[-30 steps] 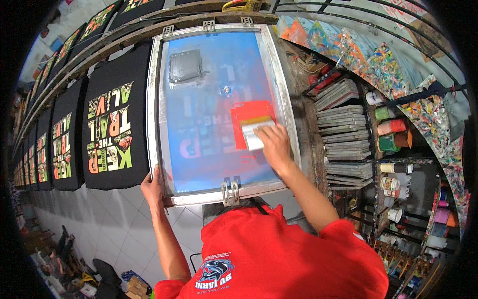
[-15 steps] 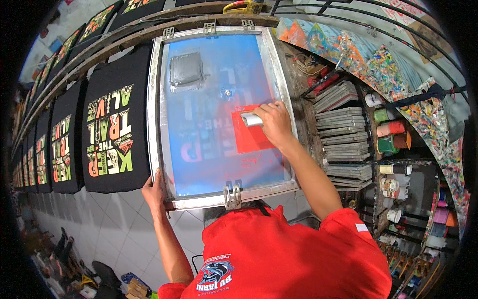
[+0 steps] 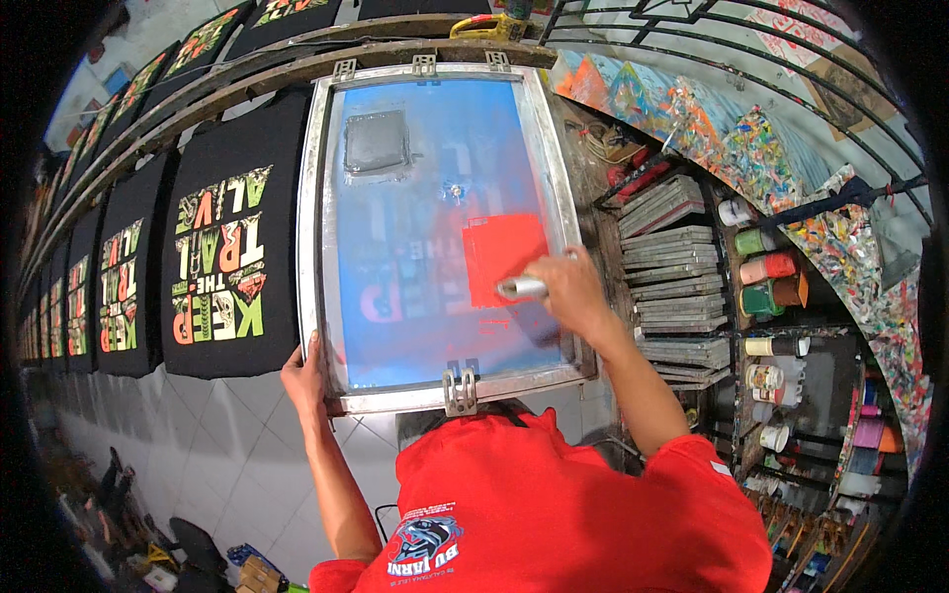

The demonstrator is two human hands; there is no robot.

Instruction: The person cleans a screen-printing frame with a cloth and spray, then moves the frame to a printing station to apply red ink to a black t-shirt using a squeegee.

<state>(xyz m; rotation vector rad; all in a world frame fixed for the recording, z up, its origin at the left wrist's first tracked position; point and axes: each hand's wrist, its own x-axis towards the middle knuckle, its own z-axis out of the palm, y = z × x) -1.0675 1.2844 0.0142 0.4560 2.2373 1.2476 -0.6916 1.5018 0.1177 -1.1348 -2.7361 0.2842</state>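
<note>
Head view: right hand (image 3: 575, 295) grips a silvery squeegee (image 3: 522, 288) — long axis aslant, bare end pointing lower left. Left hand (image 3: 304, 376) touches the frame (image 3: 395, 400) — grip unclear.

One screen (image 3: 425, 210), one squeegee (image 3: 522, 288), two hands (image 3: 573, 295), one red patch (image 3: 504, 249)

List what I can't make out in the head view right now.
All in the head view:
Middle of the pale tool: covered by the right hand.
Most fingers of the left hand: out of sight at the metal frame, apparently beneath it.
Faint lettering: blurred by the hazy blue mesh over it.
Black cloth at the top: cut off by the picture's edge.
</note>
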